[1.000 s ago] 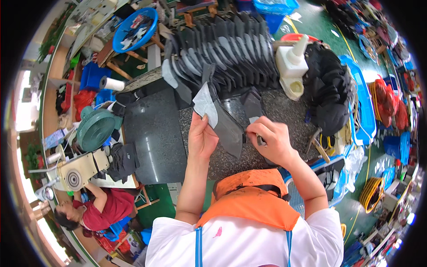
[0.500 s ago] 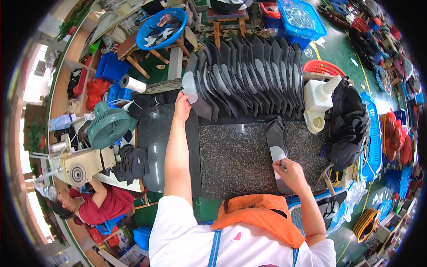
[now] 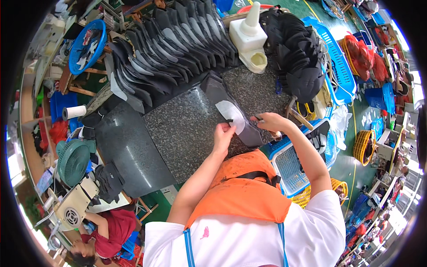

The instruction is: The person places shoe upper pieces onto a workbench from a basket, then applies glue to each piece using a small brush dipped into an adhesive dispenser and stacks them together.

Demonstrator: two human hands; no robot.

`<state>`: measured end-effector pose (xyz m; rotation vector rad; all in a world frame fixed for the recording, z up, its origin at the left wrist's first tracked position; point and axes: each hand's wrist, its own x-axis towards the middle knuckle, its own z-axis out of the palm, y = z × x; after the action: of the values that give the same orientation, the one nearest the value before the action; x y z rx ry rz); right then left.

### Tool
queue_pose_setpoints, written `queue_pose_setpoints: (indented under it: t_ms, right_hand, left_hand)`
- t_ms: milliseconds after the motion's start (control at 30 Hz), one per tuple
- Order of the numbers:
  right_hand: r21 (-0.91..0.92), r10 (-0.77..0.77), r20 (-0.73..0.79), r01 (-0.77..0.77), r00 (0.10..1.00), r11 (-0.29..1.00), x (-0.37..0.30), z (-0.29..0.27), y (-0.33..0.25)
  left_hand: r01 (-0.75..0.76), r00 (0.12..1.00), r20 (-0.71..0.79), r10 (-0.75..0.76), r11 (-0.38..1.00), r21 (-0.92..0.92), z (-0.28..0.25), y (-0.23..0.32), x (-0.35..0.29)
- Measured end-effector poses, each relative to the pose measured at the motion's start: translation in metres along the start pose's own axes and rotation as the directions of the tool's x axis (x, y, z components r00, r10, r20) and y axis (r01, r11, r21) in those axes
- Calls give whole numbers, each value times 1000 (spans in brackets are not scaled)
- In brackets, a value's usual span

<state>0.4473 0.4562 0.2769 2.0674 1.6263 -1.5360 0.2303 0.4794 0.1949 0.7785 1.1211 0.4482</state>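
In front of me a small stack of dark grey cut pieces [image 3: 250, 133] lies on the speckled stone slab [image 3: 178, 116]. The top piece carries a light grey patch [image 3: 230, 114]. My left hand [image 3: 224, 135] is at the patch's left edge, fingertips pinched together beside a small dark bit too small to name. Just right of the stack is my right hand [image 3: 269, 122], its fingers curled round something mostly hidden; a brownish end shows under the palm. Beyond the slab stands a long row of overlapping dark pieces [image 3: 178, 44], many with light grey patches.
A white container with a cone-shaped top [image 3: 248, 38] stands behind the slab. Beside it is a pile of black pieces [image 3: 296, 58]. Blue baskets [image 3: 284, 171] sit at my right. On the left are a green fan [image 3: 73, 162] and a person in a red shirt [image 3: 116, 227] at a machine.
The view has turned, so the row now lies further left. My left hand has left the row's near end and come to the patched stack. My right hand has moved off to the stack's right side.
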Motion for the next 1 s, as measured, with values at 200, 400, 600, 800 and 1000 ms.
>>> queue_pose_setpoints:
  t_ms: [200, 400, 600, 800, 1000]
  right_hand:
    - [200, -51, 76, 35, 996, 979, 18, -2, 22]
    - [83, 11, 425, -51, 905, 995, 29, 0, 28]
    - [-62, -56, 121, 64, 991, 996, 14, 7, 27]
    - [-119, 8, -187, -31, 982, 992, 6, 21, 30]
    - [423, -113, 59, 77, 992, 903, -13, 10, 21]
  left_hand:
    - [64, 998, -31, -60, 987, 146, 8, -9, 13]
    - [314, 946, 187, -266, 896, -313, -10, -4, 12]
    - [280, 959, 249, -139, 616, -736, -26, 30, 18]
    - [436, 884, 230, -407, 542, -719, -2, 30, -5]
    - [454, 888, 232, -396, 683, -572, 4, 44, -17]
